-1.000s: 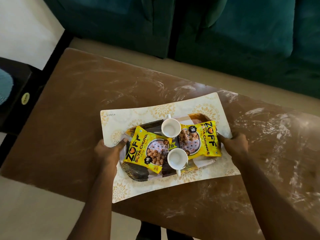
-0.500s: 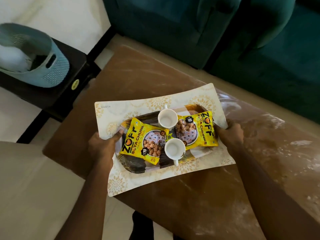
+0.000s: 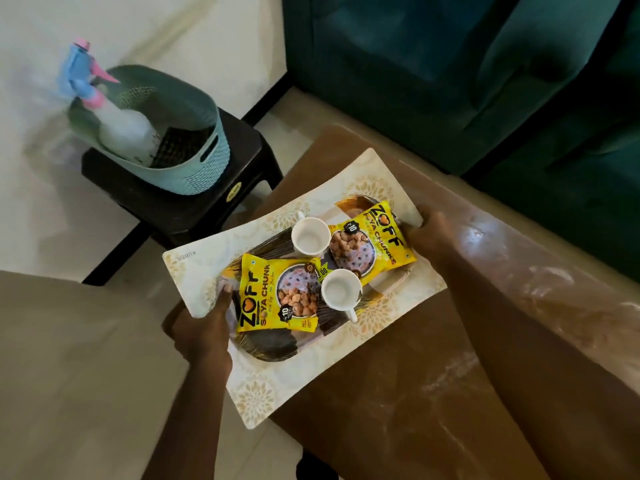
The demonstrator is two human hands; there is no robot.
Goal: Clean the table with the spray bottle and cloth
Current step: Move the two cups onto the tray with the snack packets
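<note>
A translucent white spray bottle [image 3: 119, 128] with a blue and pink trigger head was seen at the far left, leaning inside a teal plastic basket [image 3: 204, 168] with a woven pattern. The basket was set on a black plastic stool [image 3: 242, 147], just beside the left end of the glossy brown table [image 3: 485, 323], whose top was marked with pale smears.

Over that left end a cream rectangular tray [image 3: 194, 268] with gold floral motifs was held, its near left part overhanging the table's edge. Whether it rested on the table or was lifted clear could not be told. The tray's near left edge was gripped by the left hand [image 3: 201, 330], the thumb laid on top. Its far right edge was gripped by the right hand [image 3: 426, 237], the fingers hidden beneath.

Two white mugs [image 3: 310, 236] and two yellow packets of soya chunks [image 3: 277, 296] were carried on the tray, the mugs touching the packets. A dark green velvet sofa [image 3: 450, 64] was placed beyond the table on the far right.
</note>
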